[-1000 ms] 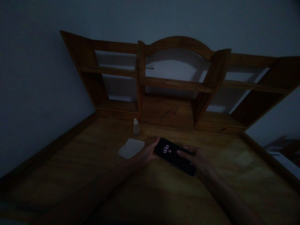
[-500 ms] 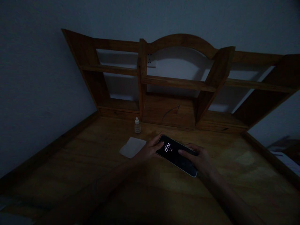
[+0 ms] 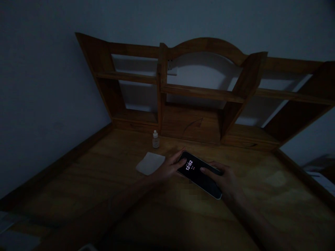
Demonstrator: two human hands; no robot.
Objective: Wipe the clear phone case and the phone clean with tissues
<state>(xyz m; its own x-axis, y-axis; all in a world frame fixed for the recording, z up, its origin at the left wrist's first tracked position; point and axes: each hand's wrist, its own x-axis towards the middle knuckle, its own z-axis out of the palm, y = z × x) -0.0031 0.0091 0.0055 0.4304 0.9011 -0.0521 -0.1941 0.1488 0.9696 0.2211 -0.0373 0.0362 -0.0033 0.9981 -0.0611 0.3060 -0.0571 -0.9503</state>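
Both hands wrapped round the phone [image 3: 205,182], lower centre: left hand [image 3: 169,167] at the clock end, right hand [image 3: 227,177] opposite. Probably light, stiff, slick, crackable; grip the edges imo.

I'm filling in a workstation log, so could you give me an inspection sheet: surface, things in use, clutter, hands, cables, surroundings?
Surface: wooden desk, dimly lit.
Things in use: phone, screen showing 12:02.
Clutter: small bottle upright; white sheet lying near the left forearm; pale items at the lower left, too dark to identify.
Hands: left hand grips the phone's clock end; right hand holds the other end; both thumbs over the screen.
Cables: nothing seen.
Surroundings: wooden shelf unit behind; wall socket visible through it.
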